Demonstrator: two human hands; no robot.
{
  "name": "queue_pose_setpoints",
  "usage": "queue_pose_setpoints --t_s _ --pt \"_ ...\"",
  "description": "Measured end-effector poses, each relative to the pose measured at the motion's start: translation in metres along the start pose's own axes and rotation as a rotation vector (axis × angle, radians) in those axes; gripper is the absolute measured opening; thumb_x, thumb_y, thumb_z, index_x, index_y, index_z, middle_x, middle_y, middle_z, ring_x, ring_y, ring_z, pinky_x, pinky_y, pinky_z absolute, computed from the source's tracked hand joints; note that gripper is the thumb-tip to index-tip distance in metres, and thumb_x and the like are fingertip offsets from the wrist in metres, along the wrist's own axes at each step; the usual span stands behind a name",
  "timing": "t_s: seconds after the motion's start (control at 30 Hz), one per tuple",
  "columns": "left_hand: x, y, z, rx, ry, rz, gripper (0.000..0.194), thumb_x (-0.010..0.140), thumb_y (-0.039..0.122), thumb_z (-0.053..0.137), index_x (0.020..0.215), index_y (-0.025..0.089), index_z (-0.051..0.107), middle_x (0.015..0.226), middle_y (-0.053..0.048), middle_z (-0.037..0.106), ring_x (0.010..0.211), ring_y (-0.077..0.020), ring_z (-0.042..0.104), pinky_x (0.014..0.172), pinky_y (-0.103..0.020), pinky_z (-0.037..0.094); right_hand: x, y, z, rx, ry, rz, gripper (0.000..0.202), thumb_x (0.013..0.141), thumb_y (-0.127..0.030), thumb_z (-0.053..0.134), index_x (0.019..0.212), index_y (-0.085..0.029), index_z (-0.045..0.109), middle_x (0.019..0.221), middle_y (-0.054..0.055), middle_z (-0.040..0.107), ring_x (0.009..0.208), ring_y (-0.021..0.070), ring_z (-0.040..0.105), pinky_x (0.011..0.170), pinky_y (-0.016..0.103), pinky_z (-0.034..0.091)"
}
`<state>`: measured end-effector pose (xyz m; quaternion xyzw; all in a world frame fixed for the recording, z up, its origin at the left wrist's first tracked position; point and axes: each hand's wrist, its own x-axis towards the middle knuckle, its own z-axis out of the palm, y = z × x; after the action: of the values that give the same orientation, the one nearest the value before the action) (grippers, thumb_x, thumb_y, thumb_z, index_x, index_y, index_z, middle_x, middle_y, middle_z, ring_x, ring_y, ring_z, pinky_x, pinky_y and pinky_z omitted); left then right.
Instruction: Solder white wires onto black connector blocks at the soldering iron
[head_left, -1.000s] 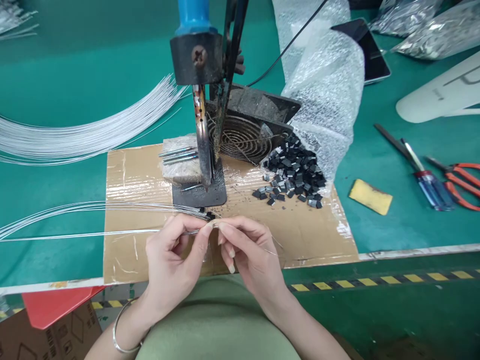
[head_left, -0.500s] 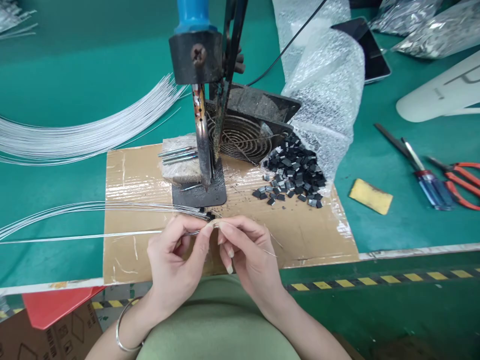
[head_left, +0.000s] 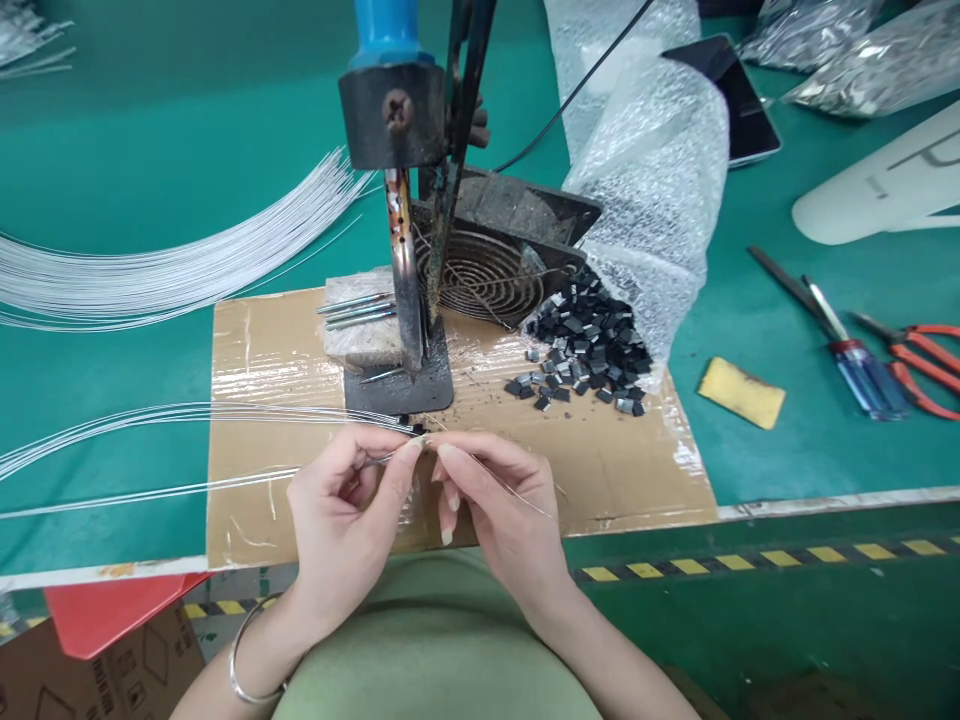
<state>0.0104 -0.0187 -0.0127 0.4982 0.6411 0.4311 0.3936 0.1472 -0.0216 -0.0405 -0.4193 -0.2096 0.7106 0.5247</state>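
Observation:
My left hand (head_left: 349,520) is closed in a pinch on thin white wires (head_left: 247,482) that trail off to the left. Close beside its fingertips, my right hand (head_left: 502,510) pinches a fine thread-like wire (head_left: 517,492), which runs back over the fingers. Whatever lies right between the two pinches is too small to make out. Just beyond the fingertips, other white wires (head_left: 262,410) end in small black connectors (head_left: 409,425) on the cardboard (head_left: 255,350). Above them stands a soldering iron (head_left: 405,270) with a blue handle, tip down over a dark plate (head_left: 431,385).
Loose black connectors (head_left: 592,345) are heaped beside a fan (head_left: 487,280) and bubble wrap (head_left: 652,170). A yellow sponge (head_left: 742,392), a screwdriver (head_left: 862,370), pliers (head_left: 930,365) and a white cup (head_left: 885,185) are at the right. A wire bundle (head_left: 187,270) lies back left.
Both hands have shifted slightly to the left. The wires from my left hand now slope lower at the left, and the fine wire at my right hand shows over a longer stretch.

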Motion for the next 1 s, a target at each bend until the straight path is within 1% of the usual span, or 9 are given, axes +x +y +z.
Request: queue_pose_setpoints --t_s 0.1,0.23,0.37,0.5,0.7,0.83,1.0 --pt "-0.001 -0.001 -0.001 0.006 -0.015 0.015 0.011 0.091 0.025 0.075 0.083 0.018 0.073 0.066 0.001 0.068 0.054 -0.0086 0.052 0.047 -0.019 0.038 -0.001 0.001 0.001 -0.034 0.012 -0.035 0.008 0.088 -0.032 0.082 0.093 -0.027 0.086 0.074 -0.002 0.072 0.044 0.0074 0.060 0.039 0.019 0.053" --pt "-0.001 -0.001 -0.003 0.016 -0.042 0.034 0.011 0.092 0.024 0.074 0.083 0.018 0.073 0.064 0.001 0.066 0.052 -0.0086 0.051 0.046 -0.020 0.036 0.000 0.001 0.001 -0.050 0.028 -0.039 0.006 0.087 -0.031 0.083 0.090 -0.027 0.085 0.072 -0.002 0.072 0.043 0.0080 0.060 0.039 0.020 0.053" --pt "-0.001 -0.004 -0.003 0.016 -0.051 0.061 0.008 0.092 0.023 0.075 0.085 0.020 0.074 0.069 0.001 0.068 0.055 -0.0088 0.054 0.050 -0.020 0.039 0.000 0.001 -0.001 -0.056 0.028 -0.037 0.006 0.087 -0.032 0.083 0.090 -0.026 0.085 0.071 -0.002 0.072 0.045 0.0082 0.060 0.039 0.020 0.054" --pt "-0.002 -0.005 -0.003 0.017 -0.061 0.059 0.007 0.092 0.023 0.075 0.086 0.020 0.074 0.072 0.000 0.069 0.059 -0.0091 0.056 0.053 -0.021 0.042 -0.001 0.001 -0.002 -0.052 0.020 -0.034 0.005 0.088 -0.030 0.082 0.090 -0.027 0.085 0.070 -0.002 0.071 0.045 0.0072 0.060 0.041 0.019 0.054" --pt "-0.002 -0.005 -0.004 0.035 -0.063 0.046 0.007 0.092 0.024 0.075 0.086 0.020 0.074 0.073 -0.001 0.069 0.058 -0.0104 0.057 0.052 -0.022 0.043 -0.002 -0.003 -0.002 -0.074 0.034 -0.017 0.010 0.085 -0.033 0.084 0.087 -0.024 0.084 0.067 -0.002 0.070 0.043 0.0086 0.058 0.039 0.021 0.053" --pt "-0.002 -0.005 -0.007 0.070 -0.094 0.060 0.007 0.092 0.024 0.075 0.086 0.020 0.074 0.070 0.000 0.066 0.057 -0.0104 0.054 0.052 -0.023 0.041 0.000 -0.009 -0.004 -0.076 0.009 0.024 0.011 0.084 -0.033 0.085 0.083 -0.023 0.084 0.063 -0.002 0.069 0.042 0.0090 0.058 0.038 0.021 0.051" --pt "-0.002 -0.001 -0.014 0.148 -0.162 0.145 0.007 0.092 0.019 0.073 0.087 0.023 0.072 0.065 0.004 0.059 0.054 -0.0091 0.046 0.050 -0.023 0.036 0.005 -0.020 -0.008 -0.047 -0.049 0.142 0.012 0.079 -0.033 0.087 0.077 -0.021 0.083 0.060 -0.003 0.066 0.039 0.0086 0.056 0.035 0.020 0.047"
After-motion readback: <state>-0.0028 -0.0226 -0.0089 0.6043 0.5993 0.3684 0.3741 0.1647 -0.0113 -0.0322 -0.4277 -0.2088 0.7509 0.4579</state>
